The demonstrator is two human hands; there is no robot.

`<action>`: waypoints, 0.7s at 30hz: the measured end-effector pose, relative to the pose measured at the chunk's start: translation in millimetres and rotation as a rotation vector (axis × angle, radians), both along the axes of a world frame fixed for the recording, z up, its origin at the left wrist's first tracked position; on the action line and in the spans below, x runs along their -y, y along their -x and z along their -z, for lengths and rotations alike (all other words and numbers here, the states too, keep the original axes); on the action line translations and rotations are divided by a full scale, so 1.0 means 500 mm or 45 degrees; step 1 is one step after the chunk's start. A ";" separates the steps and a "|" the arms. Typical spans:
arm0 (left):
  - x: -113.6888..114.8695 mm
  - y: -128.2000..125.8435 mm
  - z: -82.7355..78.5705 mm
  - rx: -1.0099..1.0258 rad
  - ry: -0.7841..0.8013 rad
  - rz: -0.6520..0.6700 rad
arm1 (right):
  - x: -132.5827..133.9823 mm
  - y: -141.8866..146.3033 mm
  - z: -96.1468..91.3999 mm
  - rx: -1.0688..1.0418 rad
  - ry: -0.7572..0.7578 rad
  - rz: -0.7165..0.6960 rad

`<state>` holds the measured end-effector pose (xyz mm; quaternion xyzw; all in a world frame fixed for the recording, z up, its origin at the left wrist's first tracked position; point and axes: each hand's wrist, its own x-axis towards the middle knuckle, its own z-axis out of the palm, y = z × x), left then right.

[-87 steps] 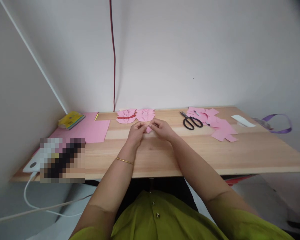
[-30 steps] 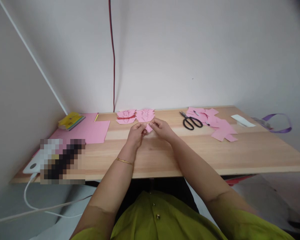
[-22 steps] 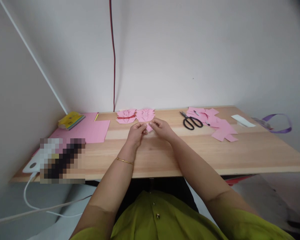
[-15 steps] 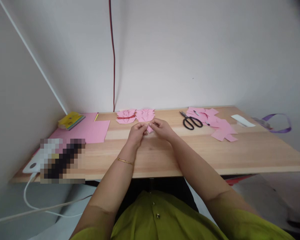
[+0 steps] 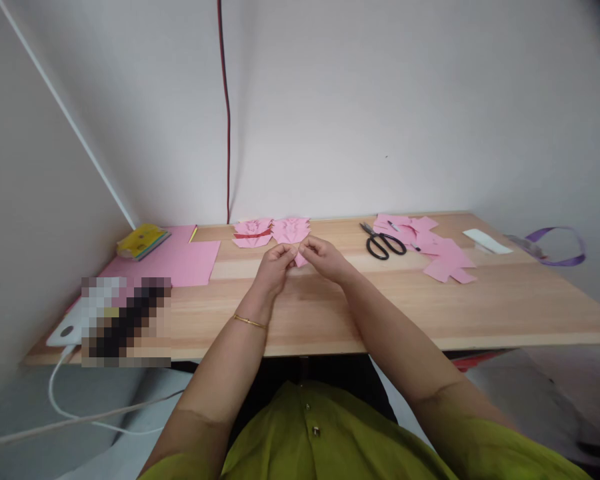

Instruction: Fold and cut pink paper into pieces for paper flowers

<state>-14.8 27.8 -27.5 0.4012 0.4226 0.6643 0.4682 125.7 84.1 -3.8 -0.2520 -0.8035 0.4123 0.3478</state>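
Note:
My left hand (image 5: 274,265) and my right hand (image 5: 323,258) meet over the middle of a wooden table (image 5: 480,307). Both pinch a small folded pink paper piece (image 5: 299,259) between their fingertips, just above the tabletop. Only a corner of the piece shows between the fingers. Right behind the hands lie two folded pink paper shapes (image 5: 273,231), the left one with a red band.
A flat pink sheet (image 5: 180,261) and a yellow pad (image 5: 143,240) lie at the left. Black scissors (image 5: 380,241) and pink paper scraps (image 5: 433,247) sit at the right, with a white slip (image 5: 486,241) and purple ribbon (image 5: 555,245) beyond. A red cord (image 5: 225,107) hangs down the wall.
The fingertips have shifted slightly on the small pink piece; both hands stay in the same spot above the table.

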 end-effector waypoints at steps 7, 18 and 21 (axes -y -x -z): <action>-0.002 0.001 0.001 0.101 0.032 0.026 | -0.006 0.003 0.006 -0.028 0.021 0.036; -0.015 0.010 0.011 0.188 0.019 -0.182 | -0.019 0.006 0.020 -0.019 0.139 0.068; -0.014 0.008 0.010 0.128 0.018 -0.200 | -0.018 0.004 0.018 -0.026 0.105 0.086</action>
